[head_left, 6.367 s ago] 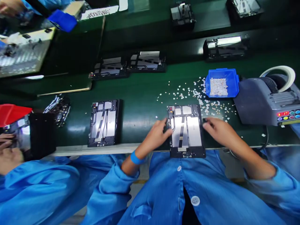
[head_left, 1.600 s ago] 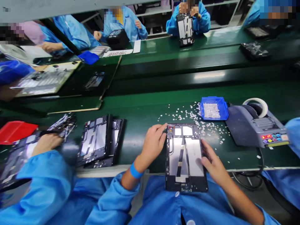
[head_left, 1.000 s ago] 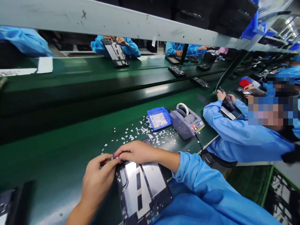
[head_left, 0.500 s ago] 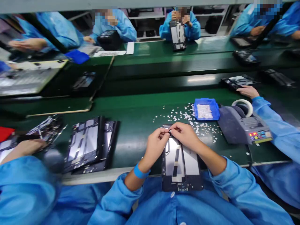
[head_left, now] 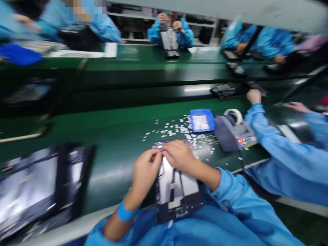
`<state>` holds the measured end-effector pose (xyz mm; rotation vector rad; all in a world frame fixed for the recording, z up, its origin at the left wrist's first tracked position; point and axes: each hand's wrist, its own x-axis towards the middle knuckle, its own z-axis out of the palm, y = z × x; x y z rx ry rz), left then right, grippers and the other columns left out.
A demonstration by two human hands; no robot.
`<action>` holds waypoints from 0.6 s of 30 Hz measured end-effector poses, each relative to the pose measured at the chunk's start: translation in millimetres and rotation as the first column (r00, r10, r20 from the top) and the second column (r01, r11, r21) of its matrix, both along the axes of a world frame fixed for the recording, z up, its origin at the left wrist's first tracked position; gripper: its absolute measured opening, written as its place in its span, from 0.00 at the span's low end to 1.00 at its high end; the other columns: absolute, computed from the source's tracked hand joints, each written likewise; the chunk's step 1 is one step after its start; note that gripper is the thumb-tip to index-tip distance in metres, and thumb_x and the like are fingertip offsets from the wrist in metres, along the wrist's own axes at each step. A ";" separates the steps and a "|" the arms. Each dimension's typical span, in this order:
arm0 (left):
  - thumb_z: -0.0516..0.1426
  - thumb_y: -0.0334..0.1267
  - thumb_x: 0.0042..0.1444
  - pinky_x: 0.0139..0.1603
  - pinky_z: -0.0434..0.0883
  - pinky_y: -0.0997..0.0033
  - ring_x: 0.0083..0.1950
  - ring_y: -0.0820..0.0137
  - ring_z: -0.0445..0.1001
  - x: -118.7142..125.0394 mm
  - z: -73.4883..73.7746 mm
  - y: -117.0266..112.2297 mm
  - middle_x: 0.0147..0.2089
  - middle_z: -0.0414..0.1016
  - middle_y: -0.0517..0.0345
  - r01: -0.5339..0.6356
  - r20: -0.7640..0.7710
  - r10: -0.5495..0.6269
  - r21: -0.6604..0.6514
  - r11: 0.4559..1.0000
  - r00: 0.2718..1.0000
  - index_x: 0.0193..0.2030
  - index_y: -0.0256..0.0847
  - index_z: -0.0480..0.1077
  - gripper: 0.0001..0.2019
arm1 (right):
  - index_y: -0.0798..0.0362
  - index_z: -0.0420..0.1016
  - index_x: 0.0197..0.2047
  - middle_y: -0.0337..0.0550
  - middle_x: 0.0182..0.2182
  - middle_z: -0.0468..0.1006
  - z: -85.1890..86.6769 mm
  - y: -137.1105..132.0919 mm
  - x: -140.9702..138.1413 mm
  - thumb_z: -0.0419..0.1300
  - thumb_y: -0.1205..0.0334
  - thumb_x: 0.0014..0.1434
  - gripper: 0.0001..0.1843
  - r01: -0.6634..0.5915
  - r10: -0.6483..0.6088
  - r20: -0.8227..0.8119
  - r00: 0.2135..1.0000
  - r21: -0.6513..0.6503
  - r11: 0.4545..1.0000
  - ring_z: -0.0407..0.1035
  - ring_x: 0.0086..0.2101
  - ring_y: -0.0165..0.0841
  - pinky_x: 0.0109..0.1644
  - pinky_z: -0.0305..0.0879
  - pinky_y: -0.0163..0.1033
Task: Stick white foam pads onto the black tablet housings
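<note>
Lying at the near edge of the green bench [head_left: 112,136], partly over the person's lap, the tablet frame [head_left: 176,193] looked light, thin and stiff. Its exposed boards and flat cables (fragile, I judged) argued for gripping the bare side rails only. The left hand [head_left: 145,169] and right hand [head_left: 180,157] met at its far end, fingers drawn narrow, tips together. What they pinched was too blurred to tell.

one tablet frame [head_left: 176,194] lay in front; there was one blue tray [head_left: 202,110], one tape dispenser [head_left: 228,135], a blurred pile of frames [head_left: 33,184], and uncountably many white bits [head_left: 174,127].
</note>
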<state>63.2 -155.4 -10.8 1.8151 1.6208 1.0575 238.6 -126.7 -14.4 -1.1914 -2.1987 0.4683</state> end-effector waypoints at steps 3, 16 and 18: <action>0.54 0.48 0.68 0.39 0.71 0.62 0.40 0.60 0.79 -7.2 -4.7 4.5 0.40 0.83 0.54 0.045 -0.231 0.001 0.193 0.980 0.973 0.42 0.44 0.78 0.14 | 0.52 0.80 0.53 0.45 0.49 0.83 1.6 9.8 1.0 0.53 0.56 0.75 0.16 -0.106 0.107 0.160 0.981 -0.017 0.994 0.75 0.52 0.36 0.63 0.66 0.40; 0.53 0.45 0.70 0.34 0.66 0.63 0.33 0.62 0.75 -4.2 -5.4 8.7 0.32 0.77 0.59 0.165 -0.380 -0.029 0.331 0.929 0.925 0.38 0.46 0.73 0.11 | 0.52 0.77 0.39 0.41 0.35 0.80 -5.3 10.4 -2.0 0.53 0.53 0.74 0.17 -0.001 -0.020 0.293 0.956 0.071 0.997 0.75 0.41 0.33 0.48 0.66 0.37; 0.54 0.43 0.69 0.35 0.66 0.64 0.33 0.63 0.75 -3.3 -5.2 9.1 0.33 0.78 0.58 0.188 -0.378 -0.053 0.331 0.925 0.924 0.38 0.44 0.74 0.10 | 0.52 0.75 0.36 0.41 0.32 0.78 -9.6 11.6 -2.6 0.53 0.55 0.73 0.16 0.017 -0.063 0.290 0.955 0.156 0.988 0.73 0.38 0.34 0.45 0.64 0.38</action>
